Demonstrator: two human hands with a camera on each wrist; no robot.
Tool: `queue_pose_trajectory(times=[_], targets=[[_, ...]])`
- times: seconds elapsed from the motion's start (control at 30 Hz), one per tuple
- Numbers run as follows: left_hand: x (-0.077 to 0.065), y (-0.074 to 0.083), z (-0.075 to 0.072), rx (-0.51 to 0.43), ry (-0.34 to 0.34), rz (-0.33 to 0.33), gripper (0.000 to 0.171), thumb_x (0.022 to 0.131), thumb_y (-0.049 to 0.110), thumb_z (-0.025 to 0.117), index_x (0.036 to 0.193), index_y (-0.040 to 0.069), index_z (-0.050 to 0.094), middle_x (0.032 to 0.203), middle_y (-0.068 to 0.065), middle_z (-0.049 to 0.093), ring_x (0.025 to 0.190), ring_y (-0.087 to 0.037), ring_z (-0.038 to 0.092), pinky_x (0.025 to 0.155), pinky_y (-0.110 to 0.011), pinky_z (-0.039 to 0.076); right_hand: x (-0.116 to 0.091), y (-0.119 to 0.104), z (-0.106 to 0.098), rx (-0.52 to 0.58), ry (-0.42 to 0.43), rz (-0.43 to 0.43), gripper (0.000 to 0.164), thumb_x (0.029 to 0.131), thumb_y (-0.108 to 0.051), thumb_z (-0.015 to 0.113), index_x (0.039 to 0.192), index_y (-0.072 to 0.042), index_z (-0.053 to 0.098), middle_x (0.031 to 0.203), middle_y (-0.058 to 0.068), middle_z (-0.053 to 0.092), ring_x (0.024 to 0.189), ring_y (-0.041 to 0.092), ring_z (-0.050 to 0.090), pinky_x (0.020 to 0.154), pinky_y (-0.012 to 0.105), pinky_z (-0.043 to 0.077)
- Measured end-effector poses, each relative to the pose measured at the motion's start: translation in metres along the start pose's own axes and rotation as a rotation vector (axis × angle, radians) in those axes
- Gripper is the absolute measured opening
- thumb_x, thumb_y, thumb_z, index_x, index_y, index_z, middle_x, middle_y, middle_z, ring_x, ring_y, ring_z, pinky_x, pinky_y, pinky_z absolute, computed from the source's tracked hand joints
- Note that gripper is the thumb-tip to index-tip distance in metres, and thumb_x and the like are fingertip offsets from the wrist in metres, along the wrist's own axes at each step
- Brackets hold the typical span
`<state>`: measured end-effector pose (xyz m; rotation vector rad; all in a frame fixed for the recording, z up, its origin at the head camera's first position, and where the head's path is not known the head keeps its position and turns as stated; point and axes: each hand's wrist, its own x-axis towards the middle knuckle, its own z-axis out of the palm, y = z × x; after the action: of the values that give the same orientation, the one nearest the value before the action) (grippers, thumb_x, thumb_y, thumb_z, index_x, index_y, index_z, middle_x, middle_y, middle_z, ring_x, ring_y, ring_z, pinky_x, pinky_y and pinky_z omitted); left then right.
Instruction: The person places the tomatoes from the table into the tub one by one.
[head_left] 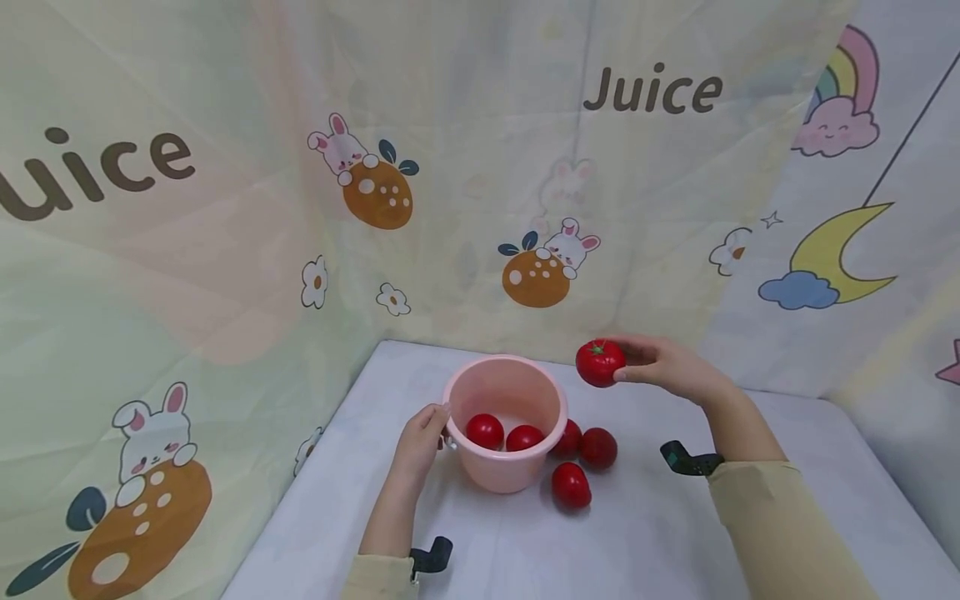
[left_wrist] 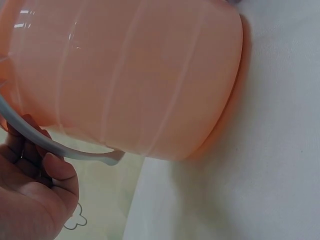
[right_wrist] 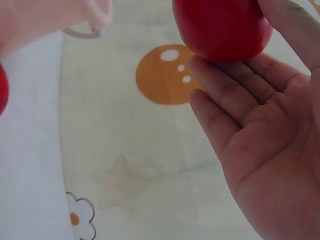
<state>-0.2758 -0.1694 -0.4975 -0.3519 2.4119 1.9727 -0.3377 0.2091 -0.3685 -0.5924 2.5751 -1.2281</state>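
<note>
A pink bucket (head_left: pixel 497 473) stands on the white table with two red tomatoes (head_left: pixel 485 431) visible inside. My left hand (head_left: pixel 417 446) grips the bucket's left rim; in the left wrist view its curled fingers sit beside the pale handle (left_wrist: pixel 67 151), which hangs down the side. Up in the air, right of the bucket and about level with its far rim, my right hand (head_left: pixel 675 367) holds a red tomato (head_left: pixel 600 363) with a green stem top. In the right wrist view the thumb and fingers pinch that tomato (right_wrist: pixel 222 30) from opposite sides.
Three more red tomatoes lie on the table (head_left: pixel 660 533) right of the bucket: one (head_left: pixel 572 487) nearer me, another (head_left: pixel 598 449) behind it, and a third (head_left: pixel 567 439) partly hidden by the bucket. A printed cloth (head_left: pixel 465 183) hangs along the table's back and left.
</note>
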Motion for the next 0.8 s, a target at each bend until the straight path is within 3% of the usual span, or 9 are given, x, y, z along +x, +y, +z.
queue_pose_trajectory(times=[0.27,0.43,0.8], targets=[[0.0,0.003,-0.002,-0.004,-0.01,-0.013,0.059,0.082,0.066,0.046,0.099,0.011,0.061,0.086,-0.002,0.06,0.088,-0.028,0.053,0.073,-0.033,0.041,0.028,-0.034,0.002,0.022,-0.067,0.015,0.069,0.069,-0.044,0.076,0.13,-0.033,0.046,0.126,0.001,0.053,0.116,0.027,0.049,0.079,0.039,0.052],[0.0,0.003,-0.001,-0.005,-0.012,-0.014,0.057,0.082,0.065,0.048,0.097,0.012,0.062,0.086,-0.003,0.059,0.086,-0.027,0.052,0.074,-0.036,0.041,0.043,-0.054,0.009,-0.003,-0.11,-0.019,0.065,0.069,-0.045,0.075,0.127,-0.033,0.049,0.124,-0.003,0.055,0.116,0.024,0.05,0.081,0.039,0.051],[0.001,0.0,0.0,-0.02,-0.011,-0.016,0.058,0.08,0.067,0.047,0.096,0.013,0.062,0.086,-0.003,0.059,0.091,-0.031,0.053,0.078,-0.039,0.043,0.085,-0.071,0.033,-0.071,-0.24,-0.058,0.057,0.066,-0.049,0.076,0.118,-0.039,0.056,0.115,-0.01,0.06,0.114,0.017,0.05,0.081,0.038,0.051]])
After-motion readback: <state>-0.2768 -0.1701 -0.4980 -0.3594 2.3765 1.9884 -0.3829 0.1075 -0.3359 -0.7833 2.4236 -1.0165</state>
